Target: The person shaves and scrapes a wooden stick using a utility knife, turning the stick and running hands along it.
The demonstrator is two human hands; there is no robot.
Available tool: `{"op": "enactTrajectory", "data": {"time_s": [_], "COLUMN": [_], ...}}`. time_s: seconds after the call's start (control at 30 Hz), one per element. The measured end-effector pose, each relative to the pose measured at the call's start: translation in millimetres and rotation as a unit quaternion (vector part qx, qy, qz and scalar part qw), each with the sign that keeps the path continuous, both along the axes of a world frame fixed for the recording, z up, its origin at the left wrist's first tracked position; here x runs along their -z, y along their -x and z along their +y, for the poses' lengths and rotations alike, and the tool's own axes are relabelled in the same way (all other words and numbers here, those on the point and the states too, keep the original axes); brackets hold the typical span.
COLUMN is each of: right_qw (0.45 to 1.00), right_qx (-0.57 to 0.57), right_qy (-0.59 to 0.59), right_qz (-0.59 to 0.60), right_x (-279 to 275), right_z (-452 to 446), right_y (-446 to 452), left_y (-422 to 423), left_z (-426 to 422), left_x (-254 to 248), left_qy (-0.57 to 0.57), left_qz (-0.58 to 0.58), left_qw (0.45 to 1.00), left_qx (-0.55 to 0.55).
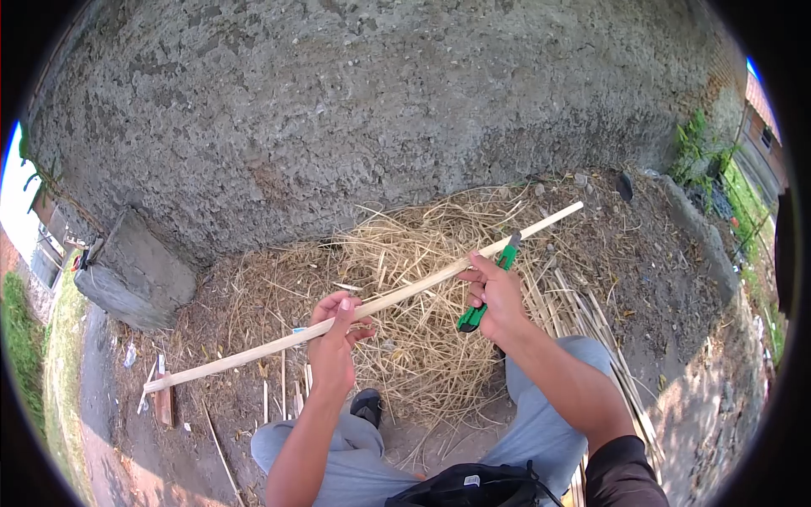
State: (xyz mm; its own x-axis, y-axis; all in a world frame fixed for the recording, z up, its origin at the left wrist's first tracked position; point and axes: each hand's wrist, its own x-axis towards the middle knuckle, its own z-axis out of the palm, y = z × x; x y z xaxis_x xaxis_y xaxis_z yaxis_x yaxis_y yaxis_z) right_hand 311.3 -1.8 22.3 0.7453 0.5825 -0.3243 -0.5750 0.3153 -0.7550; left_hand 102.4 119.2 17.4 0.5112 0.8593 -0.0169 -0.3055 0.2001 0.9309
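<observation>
The 2 hands hold 1 pale wooden strip point(405, 291) above the straw pile point(431, 363): left hand point(335, 331) pinching its middle, right hand point(498, 296) also gripping a green cutter point(471, 318).

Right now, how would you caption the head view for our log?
Left hand and right hand hold a pale wooden strip above curly shavings, green cutter in the right.

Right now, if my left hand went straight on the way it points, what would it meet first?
Beyond the wooden strip it already holds, your left hand would probably meet the rough wall, unless it dips into the straw; its height above that is unclear here.
</observation>
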Motion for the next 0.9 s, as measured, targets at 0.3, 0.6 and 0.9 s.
{"op": "enactTrajectory", "data": {"time_s": [0.3,0.6,0.9], "right_qw": [1.0,0.997,0.998], "right_qx": [-0.021,-0.068,-0.056], "right_qy": [0.009,-0.011,0.015], "right_qz": [0.014,-0.026,-0.022], "right_x": [-4.2,-2.9,-5.9], "right_z": [-0.2,0.4,0.6], "right_y": [-0.3,4.6,8.5], "left_y": [-0.3,0.9,3.8], "left_z": [-0.6,1.8,4.2], "left_x": [5.8,4.3,3.7], "left_qy": [0.02,0.057,0.075], "left_qz": [-0.018,-0.012,-0.004], "left_qw": [0.996,0.997,0.996], "left_qx": [0.081,0.047,0.039]}}
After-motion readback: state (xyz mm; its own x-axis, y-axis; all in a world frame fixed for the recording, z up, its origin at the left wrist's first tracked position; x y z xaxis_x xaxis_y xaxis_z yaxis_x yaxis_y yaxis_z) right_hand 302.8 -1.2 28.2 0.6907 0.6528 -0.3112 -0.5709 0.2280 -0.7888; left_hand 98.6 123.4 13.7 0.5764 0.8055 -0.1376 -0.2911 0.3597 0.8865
